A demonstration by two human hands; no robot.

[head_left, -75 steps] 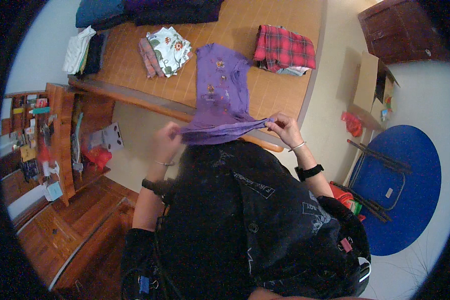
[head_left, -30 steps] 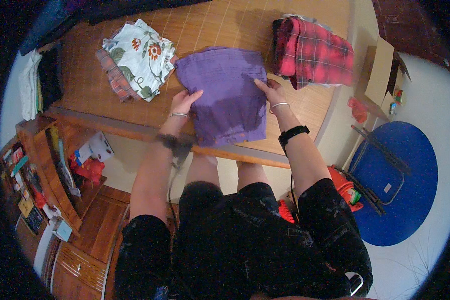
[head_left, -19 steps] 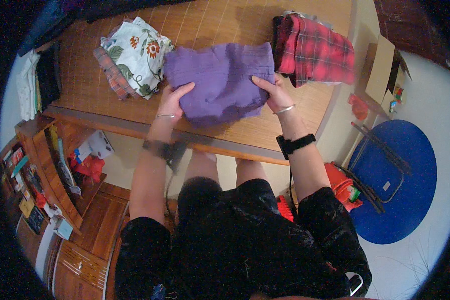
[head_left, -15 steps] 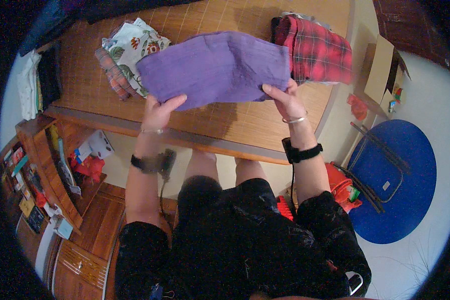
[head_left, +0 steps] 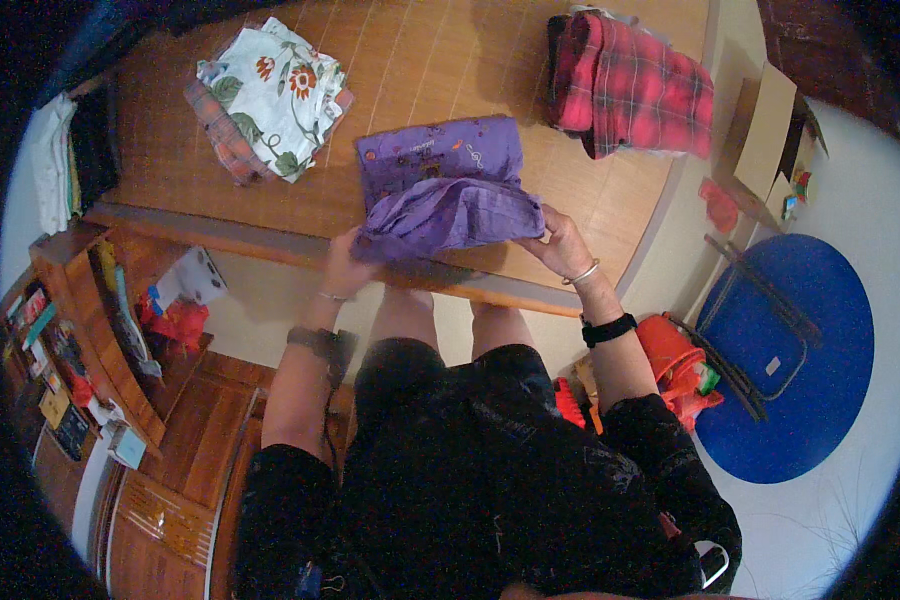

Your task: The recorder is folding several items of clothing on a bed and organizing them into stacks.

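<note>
At the near edge of the wooden table [head_left: 610, 190], your left hand [head_left: 345, 265] and right hand [head_left: 560, 240] each pinch an end of the purple garment [head_left: 450, 190]; its long axis runs left-right between them, folded over, both hands equally close.

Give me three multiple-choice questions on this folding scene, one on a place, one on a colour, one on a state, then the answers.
1. Where does the red plaid garment lie?
A. on the floor
B. on the wooden table's right part
C. on the blue mat

2. What colour is the garment in both hands?
A. purple
B. green
C. white

3. How is that garment now?
A. hanging open in the air
B. rolled into a ball
C. partly folded on the table

B: it lies right of the purple one.
A: purple cloth.
C: the left hand and right hand grip its near fold over the flat part.
</note>
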